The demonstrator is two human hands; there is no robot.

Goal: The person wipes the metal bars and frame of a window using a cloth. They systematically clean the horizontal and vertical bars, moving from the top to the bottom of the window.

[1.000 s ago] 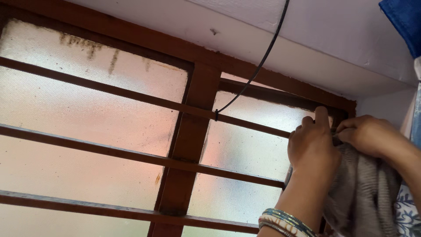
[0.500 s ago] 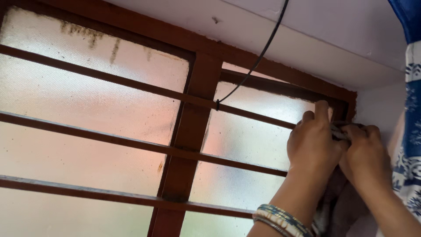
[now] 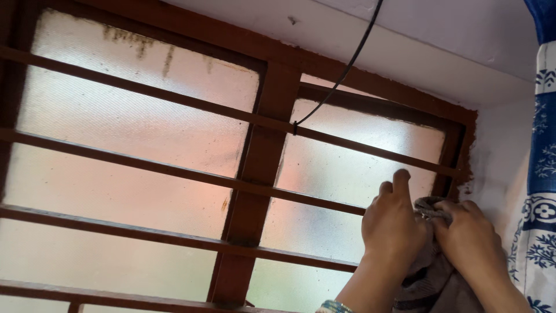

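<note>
No packages, labels, signs or screens show anywhere in this view; nothing here carries print or a display of any kind.

Home — barred window [image 3: 174,168], curtain [image 3: 541,174]
</note>
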